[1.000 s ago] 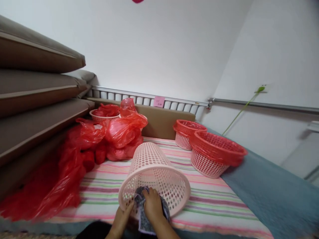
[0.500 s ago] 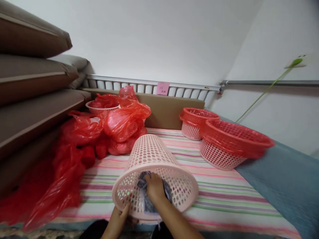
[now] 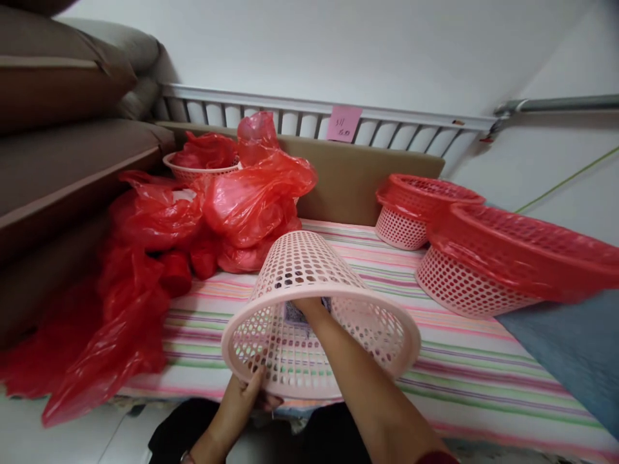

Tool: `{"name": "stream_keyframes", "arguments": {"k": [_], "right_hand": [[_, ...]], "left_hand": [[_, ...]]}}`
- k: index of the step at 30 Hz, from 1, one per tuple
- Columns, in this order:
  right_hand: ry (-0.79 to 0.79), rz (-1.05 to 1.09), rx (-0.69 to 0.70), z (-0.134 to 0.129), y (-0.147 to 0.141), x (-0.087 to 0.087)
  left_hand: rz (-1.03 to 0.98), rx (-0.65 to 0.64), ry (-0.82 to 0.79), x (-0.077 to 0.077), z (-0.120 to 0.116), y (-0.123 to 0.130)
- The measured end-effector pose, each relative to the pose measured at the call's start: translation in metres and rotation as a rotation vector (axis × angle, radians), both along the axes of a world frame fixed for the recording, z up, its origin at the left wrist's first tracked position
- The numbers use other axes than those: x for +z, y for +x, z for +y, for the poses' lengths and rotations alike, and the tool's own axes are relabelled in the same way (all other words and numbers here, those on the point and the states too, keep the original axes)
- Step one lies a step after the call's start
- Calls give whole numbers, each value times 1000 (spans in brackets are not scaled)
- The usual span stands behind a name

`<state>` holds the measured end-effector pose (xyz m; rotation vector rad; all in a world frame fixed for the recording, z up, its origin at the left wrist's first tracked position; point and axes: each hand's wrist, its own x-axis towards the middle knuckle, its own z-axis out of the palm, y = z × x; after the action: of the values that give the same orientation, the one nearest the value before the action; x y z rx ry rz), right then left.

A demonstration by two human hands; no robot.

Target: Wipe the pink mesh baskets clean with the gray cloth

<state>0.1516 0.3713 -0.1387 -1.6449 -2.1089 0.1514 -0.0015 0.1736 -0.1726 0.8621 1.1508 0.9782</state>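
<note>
One pale pink perforated plastic basket (image 3: pixel 312 261) on its side atop a striped fabric sheet (image 3: pixel 203 328), mouth toward the person. Left hand (image 3: pixel 244 394) closed on its near rim, thumb inside, fingers beneath. Right hand (image 3: pixel 307 305) inside, at one grey fabric cloth (image 3: pixel 293 314); how tightly its fingers are closed, cannot tell.

Right of and beyond the grip: two pink perforated baskets topped with red plastic film, nearer one (image 3: pixel 471 283) and farther one (image 3: pixel 400 227). Beyond left: one more pale basket (image 3: pixel 200 172) behind crumpled red plastic bags (image 3: pixel 264 200), not countable.

Vs. 0.5 s earlier: right hand deeper in; cloth, then broadly visible, now a small patch. Left hand's rim hold unchanged.

Hidden: right fingers, most of cloth. Nearer red-topped basket cut off at picture edge.
</note>
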Motion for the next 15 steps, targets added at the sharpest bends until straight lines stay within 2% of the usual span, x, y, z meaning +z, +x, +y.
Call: {"name": "stream_keyframes", "arguments": {"k": [2, 5, 10, 12, 15], "right_hand": [[-19, -54, 9, -22, 0, 7], [-56, -125, 18, -71, -2, 14], [-81, -184, 96, -159, -1, 13], [-92, -185, 139, -180, 3, 10], [-116, -182, 161, -191, 7, 9]], "left_hand": [[-6, 21, 3, -2, -1, 1], [-21, 32, 30, -2, -1, 1], [94, 89, 85, 5, -1, -4], [140, 130, 124, 8, -3, -5], [134, 182, 113, 12, -5, -4]]}}
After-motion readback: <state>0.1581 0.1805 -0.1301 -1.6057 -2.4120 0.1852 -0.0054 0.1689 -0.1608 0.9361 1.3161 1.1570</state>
